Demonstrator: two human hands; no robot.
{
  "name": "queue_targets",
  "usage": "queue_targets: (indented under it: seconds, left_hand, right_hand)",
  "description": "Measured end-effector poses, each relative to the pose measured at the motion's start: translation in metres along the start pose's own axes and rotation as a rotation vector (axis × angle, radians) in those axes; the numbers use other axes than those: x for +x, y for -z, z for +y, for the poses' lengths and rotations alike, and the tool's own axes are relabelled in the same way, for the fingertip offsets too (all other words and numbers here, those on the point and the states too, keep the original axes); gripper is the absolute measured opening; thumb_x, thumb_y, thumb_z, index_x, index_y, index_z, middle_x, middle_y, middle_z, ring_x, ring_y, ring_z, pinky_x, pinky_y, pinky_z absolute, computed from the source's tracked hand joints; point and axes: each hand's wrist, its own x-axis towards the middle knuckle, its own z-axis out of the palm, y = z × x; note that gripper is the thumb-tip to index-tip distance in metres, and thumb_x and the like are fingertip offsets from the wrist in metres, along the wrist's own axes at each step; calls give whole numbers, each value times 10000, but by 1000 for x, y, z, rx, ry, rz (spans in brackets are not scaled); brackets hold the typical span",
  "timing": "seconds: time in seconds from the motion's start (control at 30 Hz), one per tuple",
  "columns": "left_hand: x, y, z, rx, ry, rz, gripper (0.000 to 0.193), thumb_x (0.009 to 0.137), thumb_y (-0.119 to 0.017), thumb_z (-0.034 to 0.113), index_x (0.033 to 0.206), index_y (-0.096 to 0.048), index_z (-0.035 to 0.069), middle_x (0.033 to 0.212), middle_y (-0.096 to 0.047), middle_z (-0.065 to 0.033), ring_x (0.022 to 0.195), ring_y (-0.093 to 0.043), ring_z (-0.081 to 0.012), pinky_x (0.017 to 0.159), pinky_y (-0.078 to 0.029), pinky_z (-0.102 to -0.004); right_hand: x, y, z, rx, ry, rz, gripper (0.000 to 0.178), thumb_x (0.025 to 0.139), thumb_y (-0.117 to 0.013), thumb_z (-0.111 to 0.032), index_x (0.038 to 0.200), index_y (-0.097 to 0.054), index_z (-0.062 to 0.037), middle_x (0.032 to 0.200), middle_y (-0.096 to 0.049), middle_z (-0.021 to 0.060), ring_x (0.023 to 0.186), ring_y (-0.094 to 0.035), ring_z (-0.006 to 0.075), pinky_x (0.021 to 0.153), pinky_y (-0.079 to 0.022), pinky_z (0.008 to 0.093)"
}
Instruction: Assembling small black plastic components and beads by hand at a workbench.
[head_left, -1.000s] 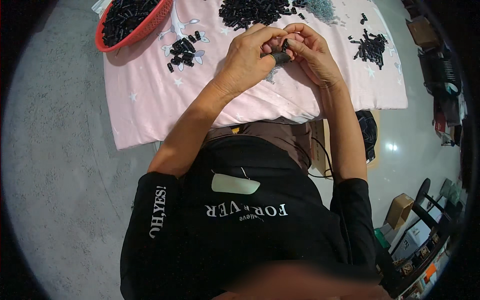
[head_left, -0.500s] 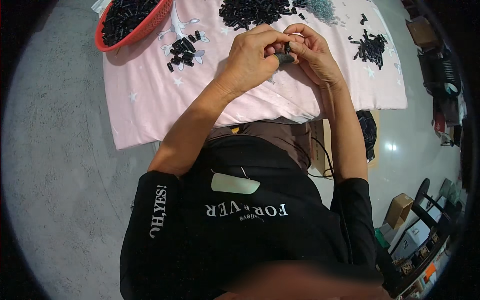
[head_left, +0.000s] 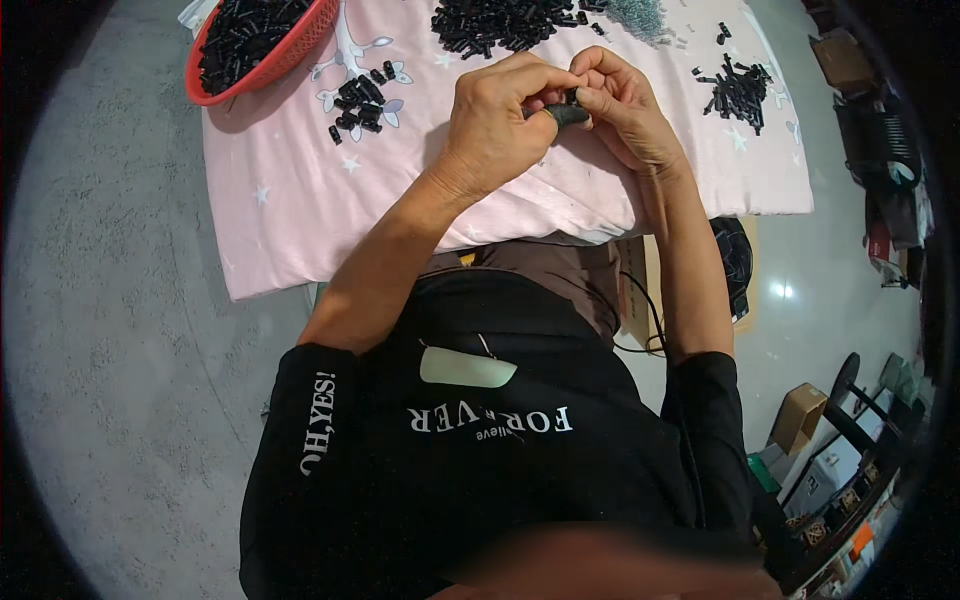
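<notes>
Over the pink-clothed table (head_left: pixel 290 215), inside its near edge, a person's right hand (head_left: pixel 628 108) pinches a small black part (head_left: pixel 571 96); the left hand (head_left: pixel 500 120) curls beside it, its hold impossible to tell. Light, square fingertip pressure, with the part steadied, should suit the work.

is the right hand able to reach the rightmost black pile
Probably yes: only pink cloth shows between the right hand and that pile, though the hand seems busy with a black part.
</notes>
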Motion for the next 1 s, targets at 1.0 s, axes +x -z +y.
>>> queue_targets:
  seconds: [1.0]
  left_hand:
    - [-5, 13, 4, 124, -92, -50, 336, 700, -591, -97, 1004, -701, -2, 923, -684, -93, 850, -682, -192, 737, -544, -291]
  right_hand:
    - [-3, -10, -3, -36, -51, 18, 349, 875, -716, -61, 1197, -599, 6, 936, -699, 54, 775, -640, 80, 714, -533, 190]
